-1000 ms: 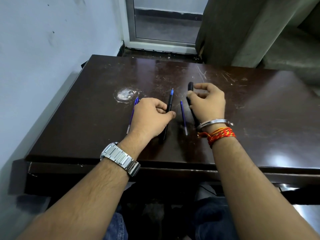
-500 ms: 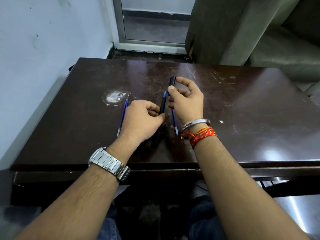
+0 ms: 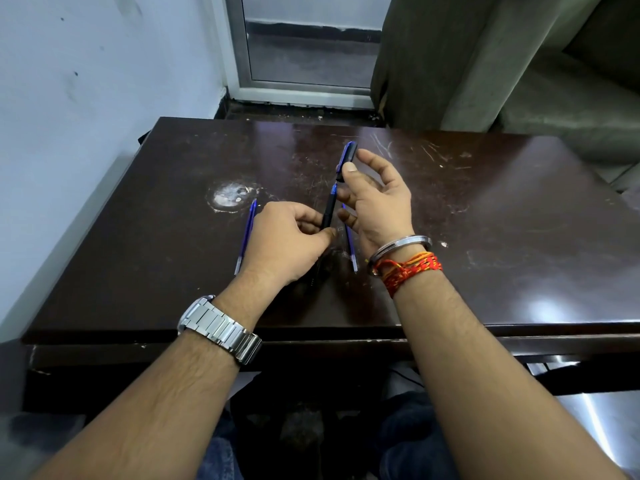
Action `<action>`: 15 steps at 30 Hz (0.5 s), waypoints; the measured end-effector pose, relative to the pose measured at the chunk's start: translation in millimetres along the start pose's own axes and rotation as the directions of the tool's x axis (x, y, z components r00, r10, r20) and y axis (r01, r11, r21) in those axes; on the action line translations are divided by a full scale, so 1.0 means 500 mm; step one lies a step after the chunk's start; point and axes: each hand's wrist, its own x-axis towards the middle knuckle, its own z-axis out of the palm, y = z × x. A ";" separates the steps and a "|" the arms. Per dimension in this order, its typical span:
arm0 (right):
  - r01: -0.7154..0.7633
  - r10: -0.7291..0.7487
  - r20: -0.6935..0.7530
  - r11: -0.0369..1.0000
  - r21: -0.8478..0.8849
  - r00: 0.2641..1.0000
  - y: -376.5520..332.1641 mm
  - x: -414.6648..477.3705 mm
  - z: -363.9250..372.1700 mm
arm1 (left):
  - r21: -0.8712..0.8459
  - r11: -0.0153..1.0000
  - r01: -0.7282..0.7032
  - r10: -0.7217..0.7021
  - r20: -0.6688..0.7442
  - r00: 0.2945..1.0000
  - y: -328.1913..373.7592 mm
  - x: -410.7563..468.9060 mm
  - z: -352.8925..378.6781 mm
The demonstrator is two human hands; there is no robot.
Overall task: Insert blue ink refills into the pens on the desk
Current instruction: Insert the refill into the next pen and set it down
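My left hand (image 3: pixel 287 242) pinches a black pen with a blue tip (image 3: pixel 328 211) that lies on the dark desk (image 3: pixel 485 220), its rear end hidden under the hand. My right hand (image 3: pixel 375 202) is lifted above the desk and holds a second black pen (image 3: pixel 347 161) upright between thumb and fingers; most of its barrel is hidden behind the palm. One blue refill (image 3: pixel 246 235) lies on the desk left of my left hand. Another blue refill (image 3: pixel 350 245) lies between my two hands, partly under the right hand.
A pale worn patch (image 3: pixel 230 195) marks the desktop beyond the left refill. A white wall (image 3: pixel 86 116) runs close along the desk's left edge. A window frame (image 3: pixel 304 88) and a grey curtain (image 3: pixel 450 64) stand behind the desk. The front edge lies near my wrists.
My right hand has picked the right-hand black pen off the desk and raised it, turning the palm inward. My left hand stays on the middle pen. The camera view shifted slightly.
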 end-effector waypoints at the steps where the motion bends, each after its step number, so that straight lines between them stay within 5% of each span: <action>1: 0.000 0.000 0.015 1.000 -0.018 1.000 0.002 -0.001 0.000 | -0.002 1.000 -0.002 0.002 0.001 1.000 0.000 0.000 0.000; 15: 0.041 -0.008 0.312 0.994 -0.099 0.950 0.027 0.003 0.012 | -0.218 0.976 -0.024 -0.009 -0.146 0.989 -0.006 0.003 0.025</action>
